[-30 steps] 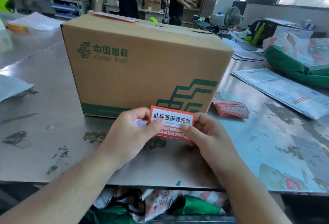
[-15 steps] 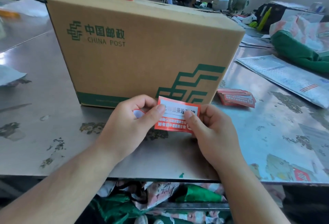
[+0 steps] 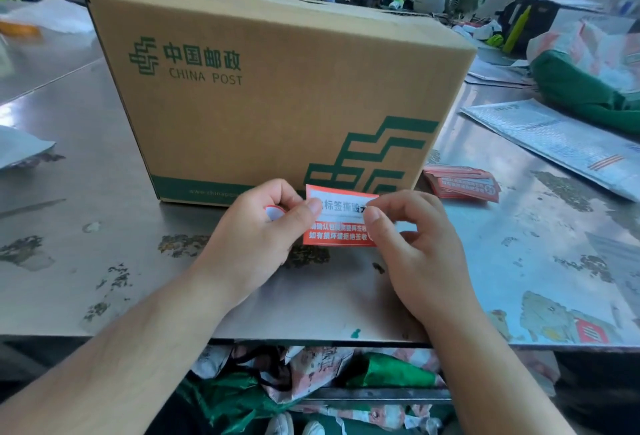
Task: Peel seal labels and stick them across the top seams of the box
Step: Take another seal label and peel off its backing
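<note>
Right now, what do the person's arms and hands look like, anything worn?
The left hand and right hand are bare: no gloves, rings or watch show. The left forearm and right forearm are bare too, no sleeve in view.

The cardboard box [image 3: 277, 88] stands on the desk [image 3: 104, 279]. Before it, the left hand [image 3: 256, 237] and right hand [image 3: 415, 244] hold a seal label [image 3: 341, 223] between them. A label stack [image 3: 462, 183] lies just right of the box, a padded envelope [image 3: 554, 144] farther right.
</note>
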Demonstrator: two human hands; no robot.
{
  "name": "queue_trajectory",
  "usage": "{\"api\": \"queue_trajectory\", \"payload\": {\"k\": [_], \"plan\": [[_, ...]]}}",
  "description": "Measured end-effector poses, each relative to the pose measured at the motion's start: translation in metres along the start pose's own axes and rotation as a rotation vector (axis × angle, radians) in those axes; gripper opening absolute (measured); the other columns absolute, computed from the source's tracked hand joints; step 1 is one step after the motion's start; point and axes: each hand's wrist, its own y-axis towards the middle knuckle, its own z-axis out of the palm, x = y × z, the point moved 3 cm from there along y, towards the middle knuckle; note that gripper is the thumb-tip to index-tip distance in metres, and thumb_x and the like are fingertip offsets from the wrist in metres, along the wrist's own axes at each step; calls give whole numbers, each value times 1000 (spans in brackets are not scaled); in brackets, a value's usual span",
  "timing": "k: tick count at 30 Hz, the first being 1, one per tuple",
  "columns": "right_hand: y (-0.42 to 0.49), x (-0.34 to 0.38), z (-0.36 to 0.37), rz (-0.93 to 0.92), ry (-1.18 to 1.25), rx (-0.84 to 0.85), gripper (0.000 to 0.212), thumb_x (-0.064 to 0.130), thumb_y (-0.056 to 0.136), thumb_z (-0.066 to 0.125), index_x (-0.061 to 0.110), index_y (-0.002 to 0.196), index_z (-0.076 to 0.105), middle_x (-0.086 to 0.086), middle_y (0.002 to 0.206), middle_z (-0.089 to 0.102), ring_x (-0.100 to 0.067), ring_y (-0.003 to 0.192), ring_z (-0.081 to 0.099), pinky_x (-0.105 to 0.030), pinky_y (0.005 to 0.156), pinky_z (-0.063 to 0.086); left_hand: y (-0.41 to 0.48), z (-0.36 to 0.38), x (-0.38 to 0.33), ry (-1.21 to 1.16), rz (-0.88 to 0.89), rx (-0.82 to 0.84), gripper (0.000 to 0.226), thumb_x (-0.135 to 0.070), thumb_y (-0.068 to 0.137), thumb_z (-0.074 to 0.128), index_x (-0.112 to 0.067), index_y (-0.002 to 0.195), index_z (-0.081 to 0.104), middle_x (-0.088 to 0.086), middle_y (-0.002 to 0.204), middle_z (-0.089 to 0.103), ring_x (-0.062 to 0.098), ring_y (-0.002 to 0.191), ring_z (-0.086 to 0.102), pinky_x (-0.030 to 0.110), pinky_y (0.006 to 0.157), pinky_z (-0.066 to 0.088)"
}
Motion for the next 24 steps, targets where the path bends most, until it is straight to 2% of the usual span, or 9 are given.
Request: {"api": "queue_trajectory", "payload": {"k": [3, 5, 8, 11, 17, 21, 24], "plan": [[-3, 1, 2, -53, -48, 31, 11, 49, 86, 60, 43, 89, 68, 16, 113, 51, -6, 114, 54, -12, 87, 40, 1, 0, 0, -33, -12, 0, 28, -38, 80, 63, -23, 61, 50, -4, 42, 39, 19, 45, 27, 36, 46, 20], [-5, 4, 3, -109, -97, 33, 17, 51, 85, 56, 45, 93, 70, 16, 111, 50, -9, 117, 50, -14, 94, 37, 2, 0, 1, -37, -12, 1, 28, -38, 81, 63, -23, 60, 50, -4, 40, 40, 19, 42, 28, 31, 45, 23], [-8, 9, 5, -167, -88, 111, 29, 48, 90, 53, 36, 102, 75, 14, 107, 57, -12, 114, 52, -14, 94, 36, 2, 0, -1, -60, -20, 16, 29, -38, 80, 63, -24, 57, 51, -6, 39, 42, 16, 39, 30, 24, 42, 27], [-8, 12, 6, -188, -7, 193, 35, 43, 93, 51, 29, 111, 76, 12, 113, 61, -13, 115, 57, -16, 93, 40, 2, 0, -1, -119, -40, 35, 30, -36, 80, 64, -25, 55, 51, -7, 40, 42, 13, 38, 30, 21, 39, 29], [-9, 14, 7, -237, 61, 270, 35, 32, 99, 49, 18, 120, 73, 9, 123, 66, -9, 119, 60, -14, 93, 42, 2, -2, -1, -169, -46, 78, 24, -37, 79, 65, -24, 60, 57, -7, 43, 45, 10, 39, 31, 20, 38, 28], [-11, 16, 5, -268, 105, 278, 37, 32, 98, 47, 16, 121, 73, 7, 123, 67, -9, 118, 61, -15, 93, 43, 2, -2, -2, -213, -40, 121, 28, -44, 84, 60, -19, 78, 72, 15, 59, 38, 15, 44, 32, 24, 42, 25], [-11, 16, 4, -301, 144, 257, 36, 25, 97, 48, 12, 120, 72, 4, 124, 67, -8, 119, 61, -17, 94, 44, 1, -2, -4, -258, -37, 175, 30, -46, 84, 58, -21, 79, 74, 15, 60, 34, 14, 45, 31, 25, 43, 25]]}}
